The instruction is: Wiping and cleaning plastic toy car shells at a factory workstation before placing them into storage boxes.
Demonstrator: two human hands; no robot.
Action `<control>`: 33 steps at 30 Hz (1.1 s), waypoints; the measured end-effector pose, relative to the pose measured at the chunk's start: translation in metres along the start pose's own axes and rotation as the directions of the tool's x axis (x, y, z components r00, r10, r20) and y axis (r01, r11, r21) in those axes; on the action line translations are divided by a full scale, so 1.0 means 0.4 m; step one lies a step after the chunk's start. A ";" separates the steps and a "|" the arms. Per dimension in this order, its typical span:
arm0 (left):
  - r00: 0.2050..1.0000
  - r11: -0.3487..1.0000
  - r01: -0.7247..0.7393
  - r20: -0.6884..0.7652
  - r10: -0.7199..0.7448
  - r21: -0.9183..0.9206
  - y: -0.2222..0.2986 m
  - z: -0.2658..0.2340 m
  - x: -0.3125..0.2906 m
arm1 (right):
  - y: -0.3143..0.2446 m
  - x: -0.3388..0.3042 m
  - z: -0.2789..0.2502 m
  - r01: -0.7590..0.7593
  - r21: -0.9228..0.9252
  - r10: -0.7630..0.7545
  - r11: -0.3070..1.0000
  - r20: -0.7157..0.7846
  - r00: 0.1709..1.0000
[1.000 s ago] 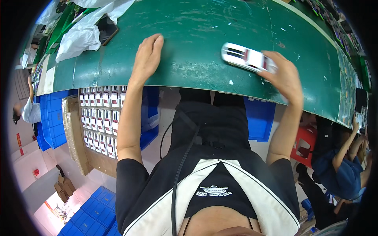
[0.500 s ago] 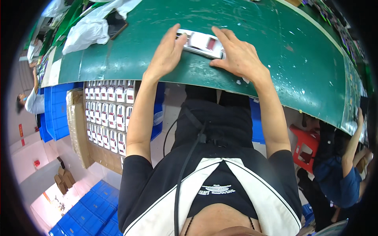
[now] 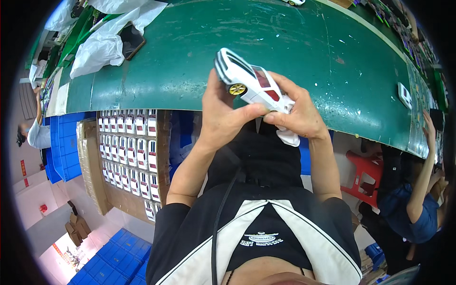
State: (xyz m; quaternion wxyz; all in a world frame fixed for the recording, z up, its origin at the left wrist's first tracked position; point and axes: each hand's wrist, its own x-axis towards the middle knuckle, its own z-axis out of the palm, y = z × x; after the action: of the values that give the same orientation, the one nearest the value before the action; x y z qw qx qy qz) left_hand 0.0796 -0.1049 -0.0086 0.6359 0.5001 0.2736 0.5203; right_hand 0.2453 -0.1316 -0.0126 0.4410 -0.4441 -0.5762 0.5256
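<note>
A white toy car [image 3: 251, 78] with dark stripes, red windows and a yellow-spoked wheel is held tilted above the near edge of the green table [image 3: 180, 52]. My left hand [image 3: 221, 111] grips its striped end and side, thumb along the lower flank. Around the other end closes my right hand [image 3: 299, 107], its thumb near my left thumb. A crumpled white cloth [image 3: 287, 137] hangs below my right palm, partly hidden by the fingers.
Left of my legs, an open cardboard box [image 3: 164, 156] holds rows of white toy cars. A phone-like dark slab [image 3: 131, 40] lies by a white plastic sheet [image 3: 97, 52]. Another toy car [image 3: 404, 95] sits far right, near a co-worker's arm [image 3: 420, 190]. A red stool [image 3: 363, 178] stands right.
Both hands have lifted the car from the tabletop and drawn it toward me, tilting it. A white cloth now shows at my right hand. Another car has appeared at the table's right end.
</note>
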 end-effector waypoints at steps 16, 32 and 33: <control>0.986 0.984 0.147 -0.068 -0.154 -0.099 0.064 0.014 -0.022 | -0.066 -0.011 0.049 0.097 -0.438 -0.185 0.894 -0.164 0.969; 0.981 0.972 -0.034 -0.191 -0.011 -0.232 0.018 0.031 -0.005 | -0.067 -0.004 0.071 0.141 -0.723 -0.408 0.676 -0.207 0.889; 0.981 0.976 -0.021 -0.192 -0.021 -0.215 0.018 0.031 -0.005 | -0.065 -0.001 0.070 0.123 -0.756 -0.431 0.643 -0.224 0.874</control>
State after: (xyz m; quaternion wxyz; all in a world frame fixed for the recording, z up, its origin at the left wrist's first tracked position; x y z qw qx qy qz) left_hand 0.0871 -0.1113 0.0020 0.6570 0.3753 0.2757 0.5929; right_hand 0.2169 -0.1392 0.0116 0.4112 -0.5791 -0.6991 0.0828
